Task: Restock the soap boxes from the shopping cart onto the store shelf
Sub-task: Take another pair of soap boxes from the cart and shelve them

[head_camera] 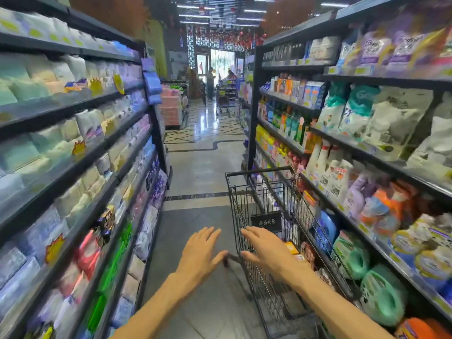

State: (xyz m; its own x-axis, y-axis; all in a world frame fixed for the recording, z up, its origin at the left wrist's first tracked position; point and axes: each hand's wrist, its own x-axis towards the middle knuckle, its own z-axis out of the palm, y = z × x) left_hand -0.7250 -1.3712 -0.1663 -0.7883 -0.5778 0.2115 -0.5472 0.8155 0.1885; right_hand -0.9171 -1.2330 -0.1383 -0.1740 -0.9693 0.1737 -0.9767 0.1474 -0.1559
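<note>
Shelves line both sides of my aisle, the store shelf (367, 152) on my right fully stocked. I judge restocking unstarted: soap boxes (292, 248) lie in the shopping cart (259, 192). My left hand (200, 253) and right hand (266, 253) hover flat, holding nothing.

One shopping cart (265, 192) stands in the aisle. Two hands are in view: left hand (201, 250) and right hand (266, 250). One orange box (291, 248) shows inside the cart.

Two bare forearms, hands (199, 250) without rings, no sleeves
</note>
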